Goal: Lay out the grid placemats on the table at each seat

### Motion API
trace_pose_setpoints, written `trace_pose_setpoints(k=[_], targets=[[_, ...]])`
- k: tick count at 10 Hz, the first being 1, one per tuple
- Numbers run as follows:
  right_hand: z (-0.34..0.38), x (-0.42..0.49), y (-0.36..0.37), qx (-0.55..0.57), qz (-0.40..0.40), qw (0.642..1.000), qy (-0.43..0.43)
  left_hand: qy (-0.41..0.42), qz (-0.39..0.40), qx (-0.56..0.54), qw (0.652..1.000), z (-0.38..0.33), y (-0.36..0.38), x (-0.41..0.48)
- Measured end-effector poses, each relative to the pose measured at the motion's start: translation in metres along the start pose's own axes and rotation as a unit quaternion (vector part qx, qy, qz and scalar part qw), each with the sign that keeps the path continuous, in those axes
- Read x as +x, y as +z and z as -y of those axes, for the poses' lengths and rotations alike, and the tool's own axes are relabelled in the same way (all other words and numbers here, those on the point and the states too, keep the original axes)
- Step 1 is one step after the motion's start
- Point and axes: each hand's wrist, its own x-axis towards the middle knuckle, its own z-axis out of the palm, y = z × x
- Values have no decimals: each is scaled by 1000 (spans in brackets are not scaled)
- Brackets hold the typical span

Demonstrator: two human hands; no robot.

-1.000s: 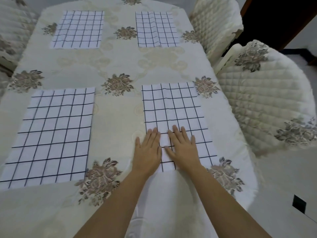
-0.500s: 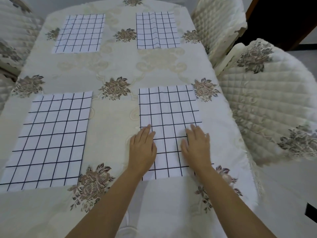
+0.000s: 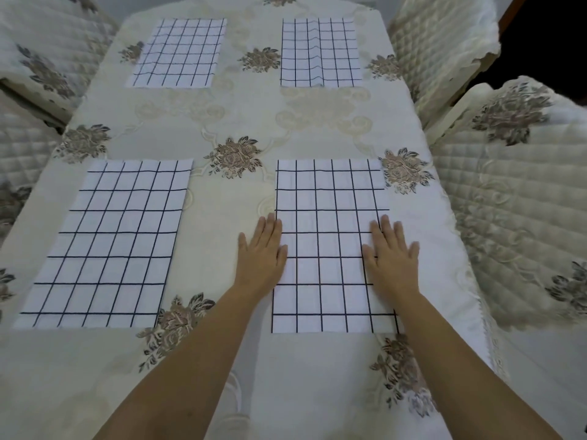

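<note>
Several white placemats with a dark grid lie flat on the cream floral tablecloth [image 3: 222, 115]. The near right placemat [image 3: 327, 198] is under both my hands. My left hand [image 3: 262, 252] lies flat with straight fingers across that mat's left edge. My right hand [image 3: 392, 252] presses flat on its right edge. The near left placemat [image 3: 108, 242] lies beside it. Two more lie at the far end, the far left placemat [image 3: 179, 52] and the far right placemat [image 3: 320, 52], which has a slight ripple down its middle.
Quilted cream chairs stand round the table: two on the right [image 3: 514, 198] [image 3: 441, 42] and two on the left [image 3: 38, 52] [image 3: 19, 154]. The table's right edge runs close to my right forearm.
My hands have slid apart from the middle of the near right placemat to its left and right edges, smoothing it flat. The view has shifted slightly.
</note>
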Motion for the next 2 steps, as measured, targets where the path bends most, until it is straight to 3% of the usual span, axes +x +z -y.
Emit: trace_pose_setpoints(k=[1, 2], targets=[[15, -7, -12, 105, -39, 994, 8, -55, -88, -170, 980, -10, -17, -14], [46, -34, -24, 227, -117, 967, -20, -124, -152, -349, 916, -25, -38, -45]])
